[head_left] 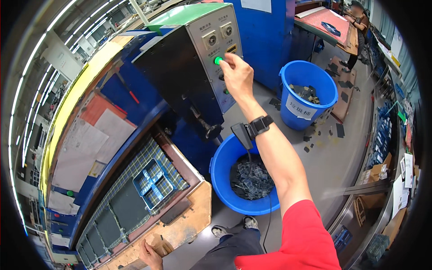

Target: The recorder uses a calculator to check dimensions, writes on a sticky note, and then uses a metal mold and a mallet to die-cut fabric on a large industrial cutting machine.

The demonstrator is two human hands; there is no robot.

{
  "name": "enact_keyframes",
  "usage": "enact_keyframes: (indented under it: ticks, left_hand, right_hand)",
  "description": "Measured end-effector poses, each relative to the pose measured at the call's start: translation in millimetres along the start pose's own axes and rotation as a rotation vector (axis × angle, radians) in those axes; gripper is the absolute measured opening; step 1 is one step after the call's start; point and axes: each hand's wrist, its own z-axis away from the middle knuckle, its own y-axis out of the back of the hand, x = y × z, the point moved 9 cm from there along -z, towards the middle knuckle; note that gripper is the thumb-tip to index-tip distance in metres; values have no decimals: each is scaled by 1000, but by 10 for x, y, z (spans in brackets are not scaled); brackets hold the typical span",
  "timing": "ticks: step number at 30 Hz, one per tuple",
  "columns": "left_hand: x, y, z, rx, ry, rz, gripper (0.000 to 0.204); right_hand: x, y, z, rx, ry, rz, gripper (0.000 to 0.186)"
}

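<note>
My right hand (237, 74) reaches up to the grey control panel (208, 69) of a machine. Its fingers are curled in beside a lit green button (218, 60), and whatever lies between the fingertips is hidden. A dark device is strapped to that wrist. Low at the left, my left hand (152, 257) rests at the edge of a wooden board (191, 216) with its fingers stretched out. Beyond it, a blue-rimmed cutting die (155, 185) lies on checked fabric (174, 173) on the machine bed, with dark cut-out areas (128, 204) along the fabric.
A blue bin (220, 182) full of scraps stands below my right forearm. Farther off is a second blue bin (302, 114), with scraps on the floor around it. A person (358, 24) stands at a far table (321, 22). Shelves (382, 135) line the right side.
</note>
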Motion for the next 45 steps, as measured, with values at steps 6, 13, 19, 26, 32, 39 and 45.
enact_keyframes:
  ticks: [6,13,19,26,32,39,45]
  left_hand:
    - [-27,48,46,-47,-36,-159,32]
    - [65,3,62,-114,102,-161,35]
    - [-572,50,107,-101,143,-135,35]
    - [-724,-9,1,-89,14,-105,39]
    - [-919,-18,-62,-114,36,-153,37]
    - [-824,-23,-166,-136,49,-180,38]
    - [-70,-55,-239,-59,-185,-389,38]
  right_hand:
    - [-328,-167,-234,111,221,-29,40]
    - [-309,14,-292,265,281,-36,37]
    - [-398,117,-295,304,310,-110,32]
    - [-325,172,-312,297,275,-163,31]
    - [-343,180,-329,290,336,-170,34]
    - [-354,203,-332,318,364,-139,34]
    - [-336,227,-345,303,371,-119,34]
